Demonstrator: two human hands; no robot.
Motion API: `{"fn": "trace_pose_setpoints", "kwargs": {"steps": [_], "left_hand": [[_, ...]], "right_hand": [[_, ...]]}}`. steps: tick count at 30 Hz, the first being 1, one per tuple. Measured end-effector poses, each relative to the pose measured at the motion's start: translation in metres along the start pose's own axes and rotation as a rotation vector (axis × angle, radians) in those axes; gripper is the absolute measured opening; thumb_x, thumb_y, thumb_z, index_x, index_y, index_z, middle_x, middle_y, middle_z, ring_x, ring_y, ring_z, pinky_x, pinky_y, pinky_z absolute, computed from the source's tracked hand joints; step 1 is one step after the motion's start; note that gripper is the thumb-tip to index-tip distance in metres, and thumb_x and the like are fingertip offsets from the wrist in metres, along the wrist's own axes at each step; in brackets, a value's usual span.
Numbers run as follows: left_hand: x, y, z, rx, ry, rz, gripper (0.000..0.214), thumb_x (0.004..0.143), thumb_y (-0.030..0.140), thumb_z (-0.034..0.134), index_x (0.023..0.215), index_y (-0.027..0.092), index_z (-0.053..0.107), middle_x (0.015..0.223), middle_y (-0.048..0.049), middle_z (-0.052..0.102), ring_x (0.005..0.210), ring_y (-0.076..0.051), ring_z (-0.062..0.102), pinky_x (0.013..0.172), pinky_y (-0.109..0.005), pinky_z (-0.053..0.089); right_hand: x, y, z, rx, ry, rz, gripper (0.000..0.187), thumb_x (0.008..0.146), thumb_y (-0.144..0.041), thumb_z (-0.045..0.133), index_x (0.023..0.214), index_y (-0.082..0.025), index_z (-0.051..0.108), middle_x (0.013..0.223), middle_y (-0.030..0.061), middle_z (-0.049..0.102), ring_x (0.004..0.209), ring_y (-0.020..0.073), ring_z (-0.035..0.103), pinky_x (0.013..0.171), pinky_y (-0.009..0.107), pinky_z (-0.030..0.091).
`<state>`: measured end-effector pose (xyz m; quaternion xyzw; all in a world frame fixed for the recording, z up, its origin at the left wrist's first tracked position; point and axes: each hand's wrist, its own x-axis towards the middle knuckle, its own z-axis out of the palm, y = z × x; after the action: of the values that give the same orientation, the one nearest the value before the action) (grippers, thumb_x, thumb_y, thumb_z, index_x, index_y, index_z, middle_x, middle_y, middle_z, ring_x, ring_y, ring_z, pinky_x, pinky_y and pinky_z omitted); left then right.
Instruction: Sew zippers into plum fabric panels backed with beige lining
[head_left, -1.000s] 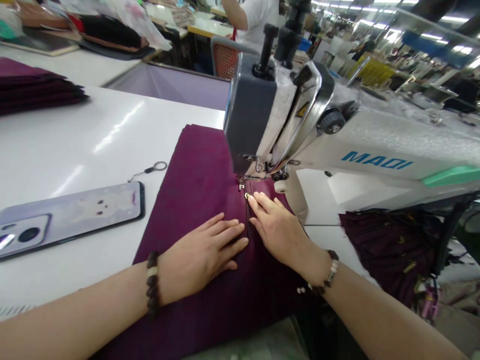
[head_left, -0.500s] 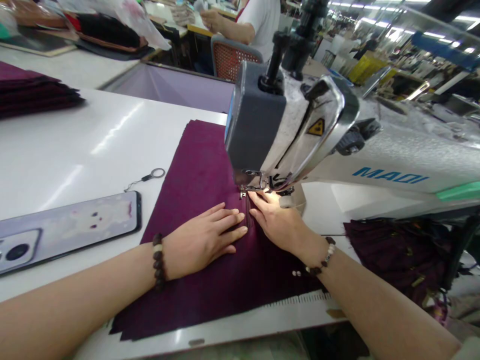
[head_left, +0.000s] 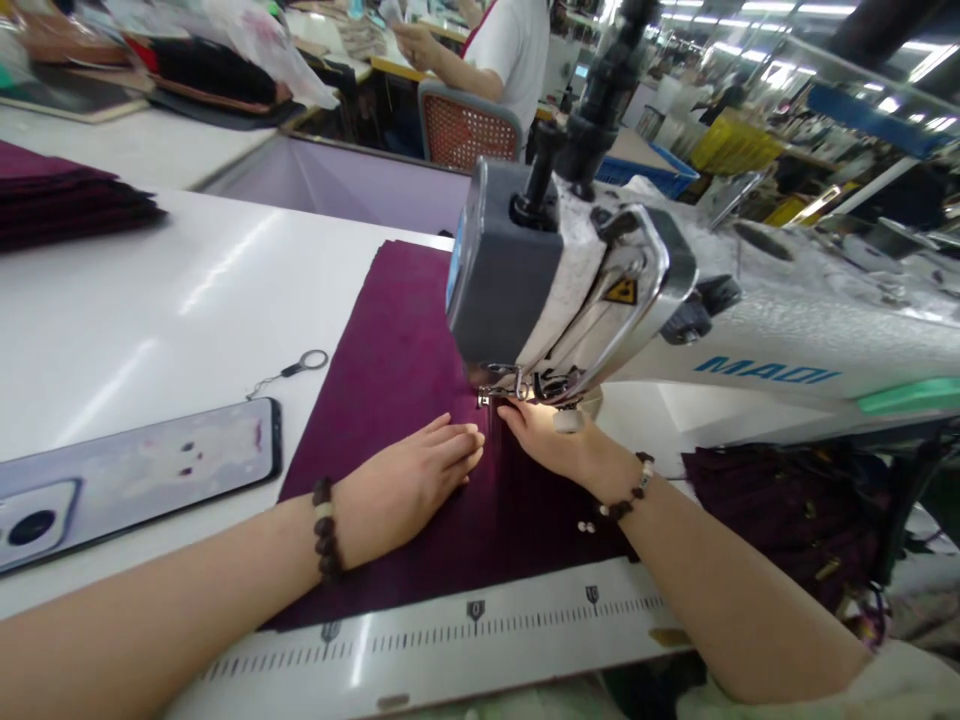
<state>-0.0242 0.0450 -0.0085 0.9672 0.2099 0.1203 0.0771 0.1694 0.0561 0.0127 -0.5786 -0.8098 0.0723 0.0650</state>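
- Hands are lying flat on purple cloth (head_left: 390,350): left hand (head_left: 405,485) and right hand (head_left: 559,448) are both pressing down with fingers (head_left: 457,445) stretched out and together, gripping nothing.
- Cloth is stretching lengthwise away from the person, passing under the sewing machine (head_left: 600,290); the right hand is sitting nearer, fingertips (head_left: 516,412) just beside the presser foot (head_left: 499,388).
- White worktop (head_left: 150,300) is carrying a phone (head_left: 135,480); a busy workshop is showing behind.

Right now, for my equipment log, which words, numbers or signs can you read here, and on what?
"MAQI": blue letters on the sewing machine arm.
"0": on the ruler strip nearest the camera; its other numbers are too blurred to read.
Yellow warning triangle on the machine's head: symbol too small to read.
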Motion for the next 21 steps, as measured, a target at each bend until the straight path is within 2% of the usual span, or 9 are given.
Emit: {"fn": "trace_pose_setpoints", "kwargs": {"steps": [2, 4, 8, 11, 16, 21], "left_hand": [[-0.001, 0.007, 0.003, 0.022, 0.04, -0.038, 0.033, 0.094, 0.018, 0.027, 0.107, 0.011, 0.056, 0.112, -0.0085, 0.056, 0.112, -0.017, 0.047, 0.105, -0.038, 0.03], [-0.001, 0.012, 0.003, 0.049, 0.058, -0.063, 0.035, 0.093, 0.029, 0.035, 0.112, 0.007, 0.053, 0.109, -0.0115, 0.056, 0.107, -0.021, 0.05, 0.103, -0.041, 0.034], [0.002, 0.015, -0.002, 0.054, 0.008, -0.06, 0.055, 0.082, 0.047, 0.05, 0.121, 0.007, 0.047, 0.106, -0.0128, 0.055, 0.098, -0.025, 0.053, 0.096, -0.045, 0.04], [0.003, 0.013, -0.005, 0.046, 0.003, -0.042, 0.054, 0.081, 0.047, 0.052, 0.119, 0.009, 0.048, 0.108, -0.013, 0.054, 0.1, -0.026, 0.052, 0.096, -0.046, 0.04], [0.0, 0.011, -0.003, 0.043, 0.009, -0.029, 0.05, 0.082, 0.045, 0.052, 0.119, 0.011, 0.049, 0.112, -0.0137, 0.052, 0.106, -0.027, 0.049, 0.097, -0.046, 0.038], [-0.001, 0.01, -0.005, 0.038, -0.004, -0.018, 0.049, 0.082, 0.045, 0.051, 0.119, 0.013, 0.05, 0.112, -0.0137, 0.052, 0.106, -0.027, 0.049, 0.097, -0.046, 0.038]], "right_hand": [[0.001, -0.001, 0.0, 0.011, -0.018, 0.017, 0.023, 0.088, -0.02, 0.041, 0.091, -0.013, 0.063, 0.094, 0.0082, 0.066, 0.09, 0.0166, 0.061, 0.086, 0.028, 0.045], [0.0, -0.001, 0.001, 0.033, -0.032, 0.019, 0.026, 0.089, -0.02, 0.038, 0.092, -0.012, 0.062, 0.095, 0.0081, 0.066, 0.09, 0.0159, 0.061, 0.086, 0.028, 0.045], [-0.005, 0.002, 0.005, 0.059, -0.023, -0.035, 0.029, 0.09, -0.023, 0.035, 0.093, -0.014, 0.063, 0.1, 0.0082, 0.065, 0.097, 0.018, 0.058, 0.088, 0.032, 0.043], [-0.006, 0.002, 0.006, 0.04, -0.036, -0.037, 0.028, 0.09, -0.023, 0.036, 0.094, -0.014, 0.063, 0.101, 0.009, 0.064, 0.097, 0.0208, 0.058, 0.088, 0.036, 0.042], [-0.006, -0.004, 0.001, 0.092, -0.027, 0.029, 0.026, 0.089, -0.019, 0.037, 0.098, -0.014, 0.061, 0.102, 0.0082, 0.064, 0.095, 0.0188, 0.058, 0.091, 0.036, 0.04], [-0.009, -0.003, -0.001, 0.112, -0.064, -0.008, 0.025, 0.088, -0.021, 0.04, 0.1, -0.016, 0.061, 0.107, 0.0071, 0.063, 0.101, 0.0193, 0.056, 0.093, 0.036, 0.039]]}}
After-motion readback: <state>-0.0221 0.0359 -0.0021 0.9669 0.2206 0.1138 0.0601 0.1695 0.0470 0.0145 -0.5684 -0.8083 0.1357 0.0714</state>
